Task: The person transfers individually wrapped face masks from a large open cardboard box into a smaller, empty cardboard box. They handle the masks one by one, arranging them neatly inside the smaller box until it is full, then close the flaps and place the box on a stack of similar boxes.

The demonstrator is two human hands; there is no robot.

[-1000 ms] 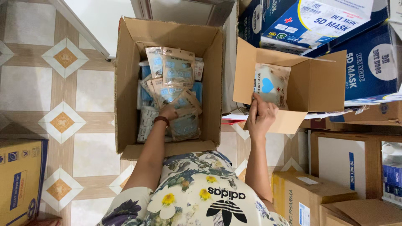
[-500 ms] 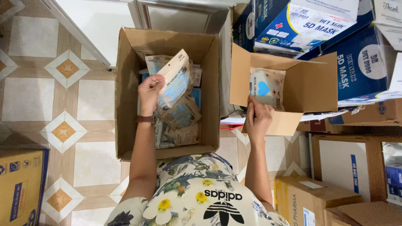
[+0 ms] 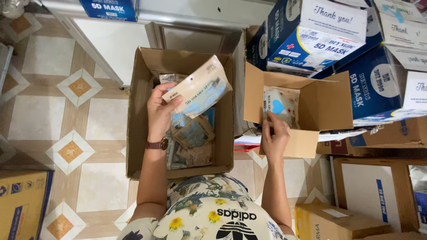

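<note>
1. The left hand [image 3: 161,108] now holds one flat tan mask packet [image 3: 199,88] fully raised above the large open carton [image 3: 138,133], fingers pinched on its left end; earlier it was only just lifting it.
2. The other packets [image 3: 192,138] lie loose inside that carton.
3. The right hand [image 3: 275,138] stays at the small open box [image 3: 324,106], fingers partly curled against the packet with a blue heart [image 3: 281,105] standing inside.

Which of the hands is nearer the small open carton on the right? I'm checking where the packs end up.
Right. The right hand rests at the small open carton, fingers on the pack inside. The left hand holds a mask pack over the big carton.
</note>
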